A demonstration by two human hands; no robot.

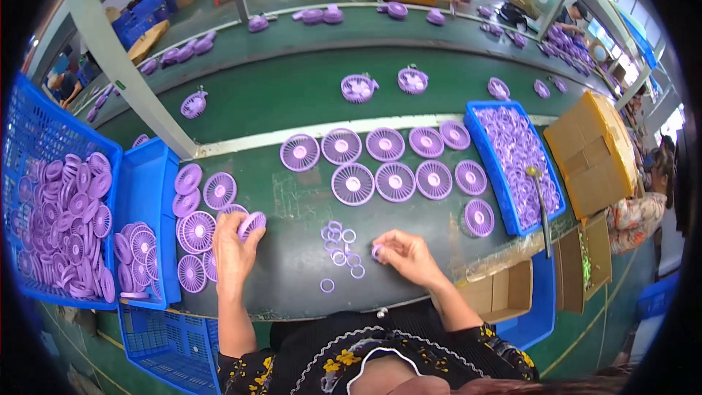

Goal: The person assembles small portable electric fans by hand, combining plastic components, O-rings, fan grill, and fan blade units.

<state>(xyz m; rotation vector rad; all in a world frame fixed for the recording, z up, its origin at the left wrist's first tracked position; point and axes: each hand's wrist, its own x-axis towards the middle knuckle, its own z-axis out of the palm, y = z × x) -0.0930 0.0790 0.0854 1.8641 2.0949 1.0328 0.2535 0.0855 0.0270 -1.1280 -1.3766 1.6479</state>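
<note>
Purple grille cover (253, 224) gripped at rim by left hand (232, 250); small purple ring (376, 252) pinched by right hand (409, 257). Loose rings (342, 251) scattered between hands. Cover likely light, stiff, spokes breakable; best held by rim.

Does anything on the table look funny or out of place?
A little: one purple ring lies alone on the dark table, apart from the small cluster of rings, like a stray. Nothing looks clearly broken.
</note>
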